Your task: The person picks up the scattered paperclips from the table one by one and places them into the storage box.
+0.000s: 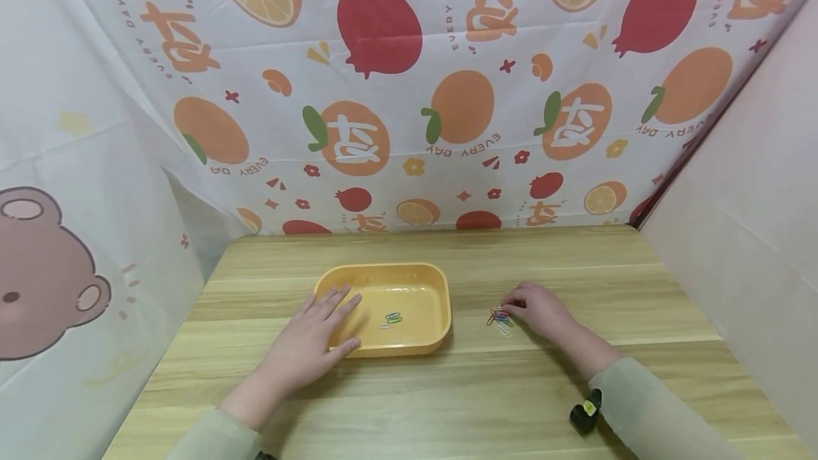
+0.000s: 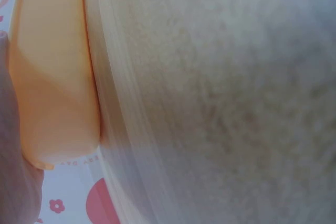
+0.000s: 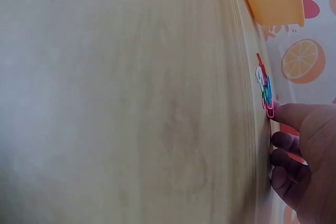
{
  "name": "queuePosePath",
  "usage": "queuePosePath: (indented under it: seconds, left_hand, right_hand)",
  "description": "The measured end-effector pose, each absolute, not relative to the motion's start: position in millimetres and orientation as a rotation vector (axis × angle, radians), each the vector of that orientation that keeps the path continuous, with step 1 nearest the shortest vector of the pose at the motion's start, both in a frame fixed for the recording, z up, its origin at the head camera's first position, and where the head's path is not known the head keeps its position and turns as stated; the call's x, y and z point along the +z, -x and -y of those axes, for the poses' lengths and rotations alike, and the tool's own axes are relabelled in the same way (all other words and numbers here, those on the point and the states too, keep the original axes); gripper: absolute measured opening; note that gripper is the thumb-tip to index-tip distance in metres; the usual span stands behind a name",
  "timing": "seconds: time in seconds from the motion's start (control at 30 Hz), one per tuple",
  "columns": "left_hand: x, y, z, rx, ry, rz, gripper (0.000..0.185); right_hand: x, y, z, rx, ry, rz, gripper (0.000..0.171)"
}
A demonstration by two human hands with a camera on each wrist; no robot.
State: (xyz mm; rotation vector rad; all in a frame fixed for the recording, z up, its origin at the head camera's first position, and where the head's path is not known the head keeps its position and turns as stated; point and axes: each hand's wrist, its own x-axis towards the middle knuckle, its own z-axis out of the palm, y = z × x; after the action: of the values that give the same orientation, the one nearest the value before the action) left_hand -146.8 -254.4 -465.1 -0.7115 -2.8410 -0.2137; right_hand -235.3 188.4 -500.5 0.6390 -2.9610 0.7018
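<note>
A yellow plastic tray (image 1: 409, 351) stands on the table, with several paper clips (image 1: 393, 318) on its floor. My left hand (image 1: 307, 339) lies across the tray's left rim, fingers spread over the inside. In the left wrist view the tray's outer wall (image 2: 58, 87) shows beside part of that hand. To the right of the tray lies a small heap of coloured paper clips (image 1: 500, 319). My right hand (image 1: 540, 309) is at the heap's right edge, thumb and forefinger pinching at a pink paper clip (image 3: 270, 110). The other fingers are curled in the right wrist view.
The wooden table (image 1: 447, 410) ends at a printed fruit cloth (image 1: 396, 91) hanging behind it. White cloth walls stand at both sides, the left one with a bear print (image 1: 45, 275). A black wrist device (image 1: 584, 414) sits at the right sleeve.
</note>
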Motion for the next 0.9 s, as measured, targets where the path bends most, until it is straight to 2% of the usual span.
queuePosePath:
  seconds: [0.9]
  left_hand:
    - [-463.5, 145.9, 253.9, -0.206, 0.713, 2.856, 0.076]
  right_hand:
    - [-502.0, 241.1, -191.3, 0.722, -0.713, 2.945, 0.008]
